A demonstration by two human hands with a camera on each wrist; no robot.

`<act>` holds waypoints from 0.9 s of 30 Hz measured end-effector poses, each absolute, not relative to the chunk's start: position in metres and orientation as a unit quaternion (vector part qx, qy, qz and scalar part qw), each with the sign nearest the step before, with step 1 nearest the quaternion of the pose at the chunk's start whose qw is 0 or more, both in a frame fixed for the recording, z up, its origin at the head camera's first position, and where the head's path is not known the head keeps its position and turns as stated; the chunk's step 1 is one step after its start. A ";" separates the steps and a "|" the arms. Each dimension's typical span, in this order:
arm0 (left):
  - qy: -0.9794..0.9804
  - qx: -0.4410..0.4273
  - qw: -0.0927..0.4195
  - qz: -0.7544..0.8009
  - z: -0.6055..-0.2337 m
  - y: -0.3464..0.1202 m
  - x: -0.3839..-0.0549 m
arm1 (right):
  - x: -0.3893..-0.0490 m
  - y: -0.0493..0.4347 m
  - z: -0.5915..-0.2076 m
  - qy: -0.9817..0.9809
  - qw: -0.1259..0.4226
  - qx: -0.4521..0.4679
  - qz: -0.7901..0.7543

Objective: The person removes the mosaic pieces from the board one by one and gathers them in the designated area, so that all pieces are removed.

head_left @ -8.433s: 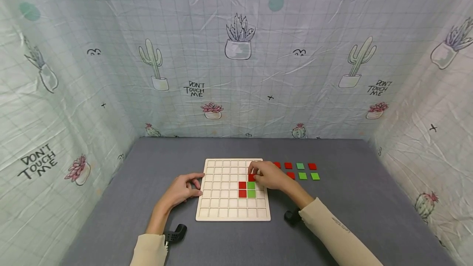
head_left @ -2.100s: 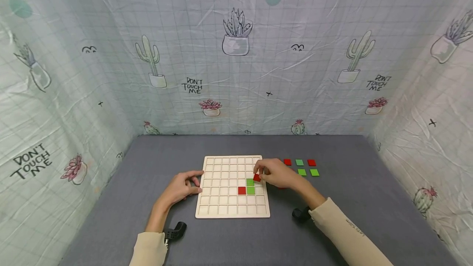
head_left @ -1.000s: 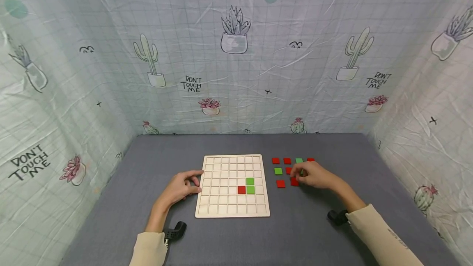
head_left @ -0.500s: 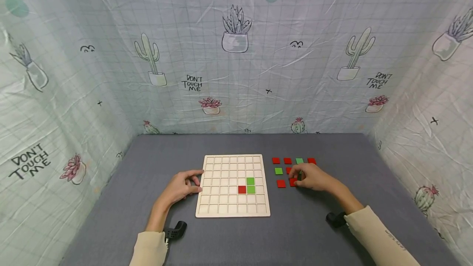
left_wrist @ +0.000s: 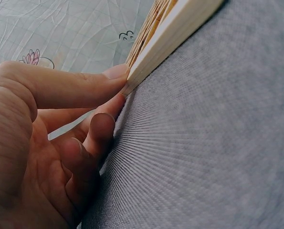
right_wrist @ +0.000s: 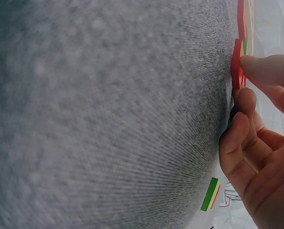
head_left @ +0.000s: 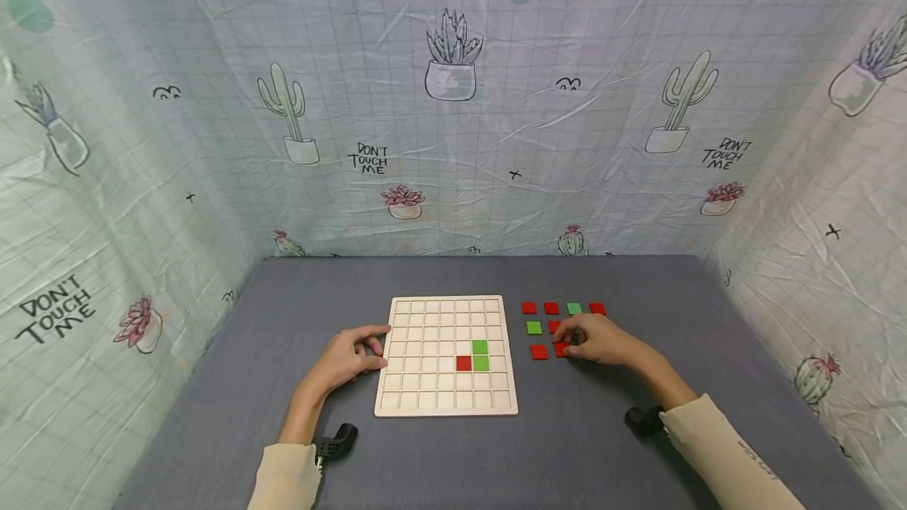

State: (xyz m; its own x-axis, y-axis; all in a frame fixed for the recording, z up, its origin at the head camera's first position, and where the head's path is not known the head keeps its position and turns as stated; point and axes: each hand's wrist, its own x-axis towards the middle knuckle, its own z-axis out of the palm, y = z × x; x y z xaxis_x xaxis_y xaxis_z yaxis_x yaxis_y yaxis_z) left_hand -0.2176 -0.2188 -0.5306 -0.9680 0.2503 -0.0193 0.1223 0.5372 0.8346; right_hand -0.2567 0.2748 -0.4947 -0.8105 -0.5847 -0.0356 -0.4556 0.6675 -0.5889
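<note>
A wooden board (head_left: 425,396) with a square grid lies on the grey cloth. On it sit a red tile (head_left: 464,364) and two green tiles, one (head_left: 479,346) behind the other (head_left: 481,363). My left hand (head_left: 340,358) touches the board's left edge with a stretched thumb and index finger; the left wrist view shows the thumb (left_wrist: 84,88) against the side. To the right of the board, my right hand (head_left: 598,339) pinches a red tile (right_wrist: 236,64) low at the cloth. That tile is the right one of two red tiles in the front row, beside another red tile (head_left: 539,352).
Behind the right hand lie more tiles in rows: red (head_left: 529,308), red (head_left: 551,308), green (head_left: 574,308) and red (head_left: 597,308) at the back, green (head_left: 534,327) and a partly covered red (head_left: 554,327) in the middle. A patterned curtain (head_left: 453,140) surrounds the table.
Since the oldest frame, red tiles have left the board for the tiles at right. My right hand carried one there and nudged it slightly left. My left hand stays at the edge.
</note>
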 end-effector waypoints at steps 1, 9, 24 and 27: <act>0.875 0.107 0.068 0.468 -0.531 -0.219 -0.217 | -0.257 0.275 -0.495 0.905 0.113 -0.288 -0.291; 0.874 0.107 0.071 0.468 -0.529 -0.218 -0.216 | -0.256 0.275 -0.495 0.905 0.122 -0.287 -0.290; 0.873 0.099 0.074 0.472 -0.528 -0.217 -0.218 | -0.260 0.273 -0.488 0.906 0.099 -0.299 -0.282; 0.871 0.097 0.075 0.475 -0.529 -0.218 -0.218 | -0.261 0.268 -0.486 0.906 0.097 -0.296 -0.287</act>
